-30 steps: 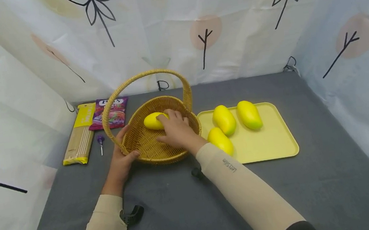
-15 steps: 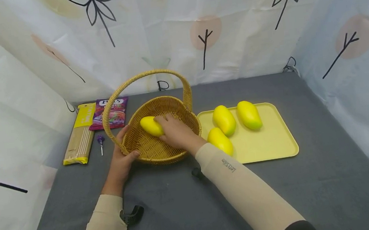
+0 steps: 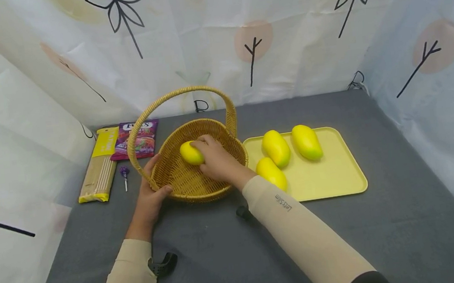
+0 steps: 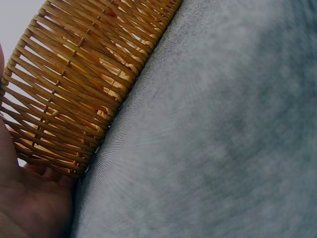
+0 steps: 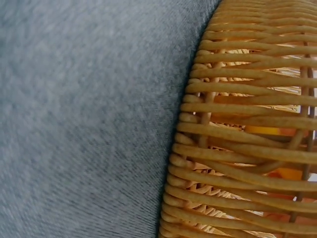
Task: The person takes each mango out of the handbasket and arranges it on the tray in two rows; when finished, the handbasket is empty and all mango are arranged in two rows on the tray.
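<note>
A wicker basket (image 3: 185, 182) with a tall arched handle stands at the middle left of the table in the head view. My left hand (image 3: 150, 198) grips its left side near the foot of the handle, the thumb over the rim. In the left wrist view that hand (image 4: 37, 203) lies against the woven wall (image 4: 74, 89). Inside the basket, my right hand (image 3: 217, 161) holds a yellow mango (image 3: 189, 154) by its right end; some fingers are hidden. Only the basket's outer weave (image 5: 237, 148) fills the right wrist view, with traces of yellow and orange through the gaps.
Right of the basket is a yellow tray (image 3: 327, 181) bearing three mangoes (image 3: 307, 142). To the left lie a yellow-ended pack of sticks (image 3: 98, 166), a purple snack bag (image 3: 140, 141) and a lollipop (image 3: 124, 172). Patterned white curtains (image 3: 299, 37) surround the grey table (image 3: 222, 252).
The mango in my right hand first shifted left and turned, then came slightly back right, now showing more of its end. My left hand and the basket have stayed in place.
</note>
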Demonstrator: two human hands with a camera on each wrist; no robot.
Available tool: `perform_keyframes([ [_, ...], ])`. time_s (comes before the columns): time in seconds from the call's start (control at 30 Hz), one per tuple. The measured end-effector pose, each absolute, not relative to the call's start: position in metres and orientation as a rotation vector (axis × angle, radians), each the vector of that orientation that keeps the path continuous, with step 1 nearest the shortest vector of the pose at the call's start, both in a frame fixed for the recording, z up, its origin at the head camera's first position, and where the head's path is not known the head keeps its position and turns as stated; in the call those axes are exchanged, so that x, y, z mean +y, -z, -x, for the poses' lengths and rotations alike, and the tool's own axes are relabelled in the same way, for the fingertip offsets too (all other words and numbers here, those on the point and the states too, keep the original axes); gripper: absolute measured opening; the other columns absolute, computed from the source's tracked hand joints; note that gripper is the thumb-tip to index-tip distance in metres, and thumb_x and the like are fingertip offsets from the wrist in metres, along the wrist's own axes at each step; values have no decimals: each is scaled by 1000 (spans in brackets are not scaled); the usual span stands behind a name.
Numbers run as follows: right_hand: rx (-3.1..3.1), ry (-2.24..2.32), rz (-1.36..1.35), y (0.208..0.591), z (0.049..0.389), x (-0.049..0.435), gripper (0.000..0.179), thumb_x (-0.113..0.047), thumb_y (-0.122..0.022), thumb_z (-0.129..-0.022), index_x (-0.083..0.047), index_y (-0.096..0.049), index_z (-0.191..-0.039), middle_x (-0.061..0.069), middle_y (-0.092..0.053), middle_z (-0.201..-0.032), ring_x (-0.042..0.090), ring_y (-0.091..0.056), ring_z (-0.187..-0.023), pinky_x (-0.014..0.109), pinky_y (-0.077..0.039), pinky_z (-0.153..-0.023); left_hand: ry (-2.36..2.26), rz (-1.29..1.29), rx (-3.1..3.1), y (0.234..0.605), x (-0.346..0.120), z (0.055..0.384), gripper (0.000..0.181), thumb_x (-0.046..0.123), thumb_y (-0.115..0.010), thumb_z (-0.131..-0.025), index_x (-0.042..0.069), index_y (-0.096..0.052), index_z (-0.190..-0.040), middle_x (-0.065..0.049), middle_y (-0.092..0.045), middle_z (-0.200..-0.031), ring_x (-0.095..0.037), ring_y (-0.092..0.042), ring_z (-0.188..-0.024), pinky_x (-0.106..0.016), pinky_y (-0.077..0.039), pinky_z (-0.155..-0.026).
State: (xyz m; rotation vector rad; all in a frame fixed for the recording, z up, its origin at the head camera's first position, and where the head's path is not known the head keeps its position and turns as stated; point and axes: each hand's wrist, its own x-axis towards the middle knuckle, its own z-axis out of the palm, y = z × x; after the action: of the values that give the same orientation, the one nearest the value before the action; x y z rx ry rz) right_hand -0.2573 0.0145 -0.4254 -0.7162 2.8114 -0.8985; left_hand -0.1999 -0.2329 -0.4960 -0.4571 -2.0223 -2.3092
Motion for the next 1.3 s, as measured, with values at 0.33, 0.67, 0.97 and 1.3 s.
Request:
perform_keyframes([
  [0.33,2790,1232,761,423,254,19,59,-28,-79,-102,-6,-55,-150,8,-58,-147,22,-56,-120,35,-48,-101,2299,467,-2027,495,-232,199,76,1,-67,-107,18,-32,-172,-13,-29,-173,-40,-35,-151,-30,-43,-116],
  [0.67,2480,1798,655,417,241,28,53,-30,-73,-104,-10,-50,-147,8,-60,-131,22,-62,-111,38,-56,-94,2284,435,-2053,496,-232,198,75,1,-66,-108,19,-32,-172,-11,-32,-173,-40,-35,-152,-30,-42,-116],
  [0.97,2254,2104,605,405,222,43,45,-34,-70,-109,-8,-53,-142,11,-58,-131,27,-64,-111,41,-57,-90,2289,440,-2034,495,-232,198,76,0,-68,-107,19,-33,-171,-9,-32,-173,-39,-34,-152,-31,-40,-118],
  [1.3,2136,2087,646,388,199,72,51,-36,-66,-111,-14,-50,-154,16,-55,-125,32,-62,-94,42,-58,-77,2318,448,-2004,495,-232,198,76,4,-70,-106,16,-32,-171,-8,-31,-174,-39,-33,-153,-30,-39,-118],
])
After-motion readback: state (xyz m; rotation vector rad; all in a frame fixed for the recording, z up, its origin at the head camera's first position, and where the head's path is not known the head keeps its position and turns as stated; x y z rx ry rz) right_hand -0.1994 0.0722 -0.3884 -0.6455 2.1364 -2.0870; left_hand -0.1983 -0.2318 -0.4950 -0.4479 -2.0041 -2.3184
